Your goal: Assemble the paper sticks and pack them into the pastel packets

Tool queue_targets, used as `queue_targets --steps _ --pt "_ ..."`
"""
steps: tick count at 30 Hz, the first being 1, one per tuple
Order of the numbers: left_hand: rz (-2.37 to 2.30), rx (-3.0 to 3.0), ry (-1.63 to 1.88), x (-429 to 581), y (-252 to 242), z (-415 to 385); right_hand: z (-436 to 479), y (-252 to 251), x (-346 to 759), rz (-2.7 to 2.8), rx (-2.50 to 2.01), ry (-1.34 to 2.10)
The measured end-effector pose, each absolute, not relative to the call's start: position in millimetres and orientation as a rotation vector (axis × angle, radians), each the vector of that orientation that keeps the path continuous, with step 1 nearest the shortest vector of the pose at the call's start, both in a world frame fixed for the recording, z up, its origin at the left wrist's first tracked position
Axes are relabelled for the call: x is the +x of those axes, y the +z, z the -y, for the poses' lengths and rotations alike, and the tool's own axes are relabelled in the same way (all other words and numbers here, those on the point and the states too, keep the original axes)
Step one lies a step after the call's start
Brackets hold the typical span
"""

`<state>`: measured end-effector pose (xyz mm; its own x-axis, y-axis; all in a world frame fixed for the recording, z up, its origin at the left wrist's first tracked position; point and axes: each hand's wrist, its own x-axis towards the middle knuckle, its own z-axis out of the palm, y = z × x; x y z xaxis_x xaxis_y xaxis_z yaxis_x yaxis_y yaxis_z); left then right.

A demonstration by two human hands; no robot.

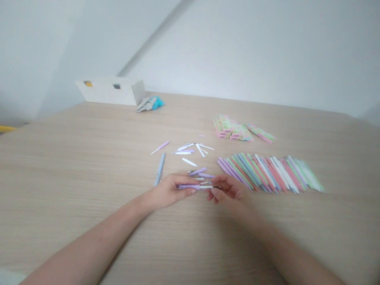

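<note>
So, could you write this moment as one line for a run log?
left hand: grips lilac pen-shaped stick | right hand: pinches its far end | beside: fanned row of pastel sticks

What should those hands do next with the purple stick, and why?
Probably the right hand should gently press the thin white piece further onto the lilac stick. The left hand grips the stick, the right hand pinches the white piece in line with it, and similar loose pieces lie nearby.
</note>
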<state>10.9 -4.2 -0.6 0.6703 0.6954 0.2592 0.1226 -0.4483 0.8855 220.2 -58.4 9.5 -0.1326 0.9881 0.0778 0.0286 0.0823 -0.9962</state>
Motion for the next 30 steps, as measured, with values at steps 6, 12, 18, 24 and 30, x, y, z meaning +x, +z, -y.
queue_targets --steps 6,12,18,24,30 --pt "-0.647 1.919 0.722 12.1 2.3 5.0 59.1 7.1 220.2 1.374 -1.176 1.155" --pt "-0.596 1.946 0.699 12.5 -0.1 4.6 57.8 3.3 218.9 1.385 -1.224 1.13" --pt "-0.722 1.845 0.751 11.7 -6.6 2.0 51.3 5.3 224.5 1.338 -1.212 1.131" --pt "-0.808 1.689 0.81 9.3 -1.5 -2.2 35.6 4.7 244.8 1.252 -1.259 0.877" --pt "-0.827 1.608 0.899 9.6 0.5 -5.4 26.7 -9.7 256.8 1.605 -1.495 0.434"
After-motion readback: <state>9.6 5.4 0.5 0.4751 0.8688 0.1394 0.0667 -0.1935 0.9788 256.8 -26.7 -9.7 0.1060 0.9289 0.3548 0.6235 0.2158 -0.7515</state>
